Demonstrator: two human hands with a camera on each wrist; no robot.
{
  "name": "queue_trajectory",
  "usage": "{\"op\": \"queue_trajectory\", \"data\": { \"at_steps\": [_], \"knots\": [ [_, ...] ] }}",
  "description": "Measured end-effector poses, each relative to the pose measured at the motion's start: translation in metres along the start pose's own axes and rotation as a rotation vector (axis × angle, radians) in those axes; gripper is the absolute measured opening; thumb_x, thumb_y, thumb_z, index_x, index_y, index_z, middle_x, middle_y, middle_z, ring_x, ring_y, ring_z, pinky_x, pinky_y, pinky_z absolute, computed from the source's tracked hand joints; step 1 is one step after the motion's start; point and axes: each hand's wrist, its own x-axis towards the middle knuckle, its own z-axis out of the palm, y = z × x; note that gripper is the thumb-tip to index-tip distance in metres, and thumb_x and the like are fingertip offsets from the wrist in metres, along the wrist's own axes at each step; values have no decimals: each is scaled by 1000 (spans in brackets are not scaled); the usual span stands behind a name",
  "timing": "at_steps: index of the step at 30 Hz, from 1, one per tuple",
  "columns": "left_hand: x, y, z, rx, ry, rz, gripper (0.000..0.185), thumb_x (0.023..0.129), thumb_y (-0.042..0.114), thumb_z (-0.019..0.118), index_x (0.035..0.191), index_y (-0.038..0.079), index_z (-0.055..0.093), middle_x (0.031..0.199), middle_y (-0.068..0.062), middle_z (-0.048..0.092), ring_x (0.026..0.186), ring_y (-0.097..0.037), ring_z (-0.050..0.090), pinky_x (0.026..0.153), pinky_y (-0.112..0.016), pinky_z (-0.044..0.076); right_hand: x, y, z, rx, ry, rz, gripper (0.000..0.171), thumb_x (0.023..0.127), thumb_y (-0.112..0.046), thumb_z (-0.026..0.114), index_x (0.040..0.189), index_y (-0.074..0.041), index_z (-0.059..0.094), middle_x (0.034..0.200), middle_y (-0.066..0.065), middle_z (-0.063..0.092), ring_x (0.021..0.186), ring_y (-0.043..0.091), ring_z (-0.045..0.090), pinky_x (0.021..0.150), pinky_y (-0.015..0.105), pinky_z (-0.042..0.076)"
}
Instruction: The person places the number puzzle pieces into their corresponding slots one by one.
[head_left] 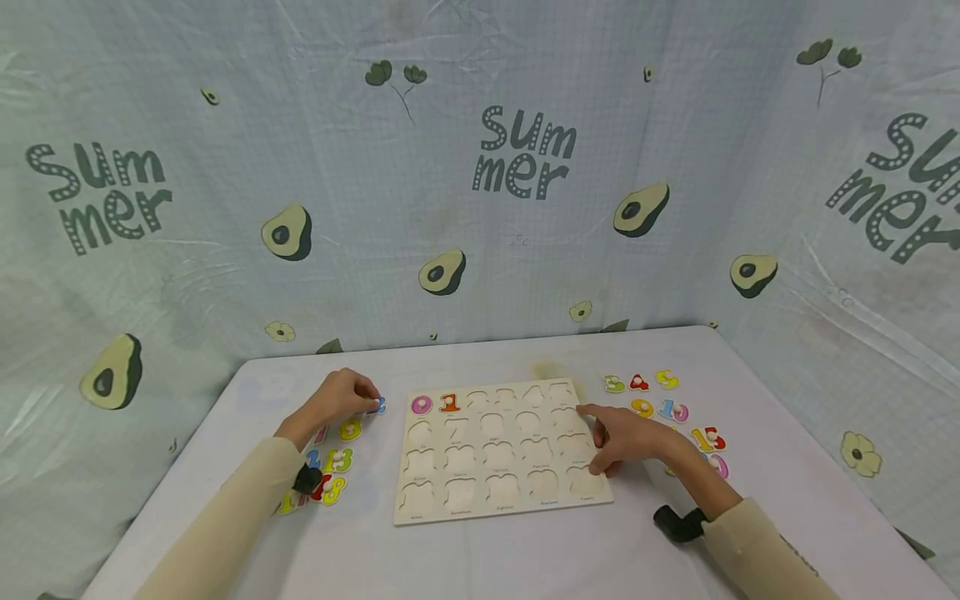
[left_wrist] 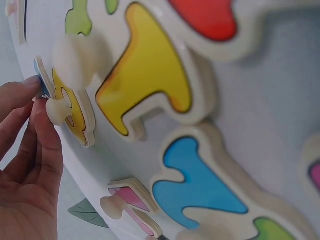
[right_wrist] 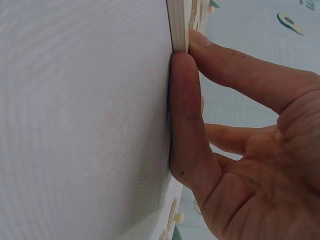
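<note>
The blue number piece (head_left: 379, 405) could slip out and drop, because the left hand (head_left: 341, 398) only pinches its edge with the fingertips (left_wrist: 31, 95). It lies just left of the puzzle board (head_left: 501, 450). The right hand (head_left: 626, 439) lies open, fingers pressing the board's right edge.

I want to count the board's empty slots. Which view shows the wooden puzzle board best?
The head view: the whole wooden puzzle board lies flat, slots visible, two number pieces seated top left. The right wrist view shows only its edge, where the right hand touches it. The left wrist view shows loose number pieces, not the board.
</note>
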Motion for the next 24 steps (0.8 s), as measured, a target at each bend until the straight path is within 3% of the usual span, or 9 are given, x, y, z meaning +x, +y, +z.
{"op": "queue_trajectory", "data": {
  "at_steps": [24],
  "knots": [
    [0, 4, 1, 8, 22, 23, 15, 93, 16, 74, 101, 4, 78, 92, -7, 74, 76, -15, 61, 73, -30, 54, -1, 0, -1, 2, -4, 2, 95, 77, -11, 89, 156, 0, 37, 91, 8, 54, 70, 17, 61, 68, 32, 54]
  ]
}}
